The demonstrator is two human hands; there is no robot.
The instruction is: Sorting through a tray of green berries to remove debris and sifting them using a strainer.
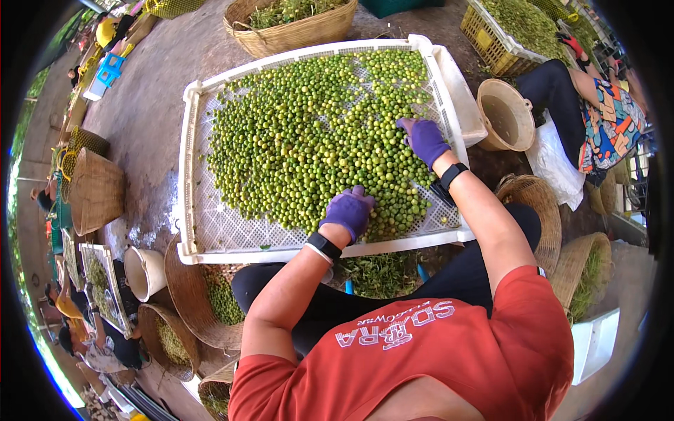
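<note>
Small round green fruits, some yellowish, cover most of a white mesh tray in front of me. Both my hands wear purple gloves. My left hand is at the tray's near side, its fingers curled down among the fruits. Further right and farther away, my right hand bends its fingers onto the fruits near the tray's right side. Whatever lies under the fingers of either hand is hidden. The fruits spread thinner near the tray's left and near edges, where bare mesh shows.
A wicker basket of greenery stands beyond the tray. At the right are a beige bucket, a yellow crate of green produce and a seated person's leg. Another basket holds fruits near my left knee. More people are at far left.
</note>
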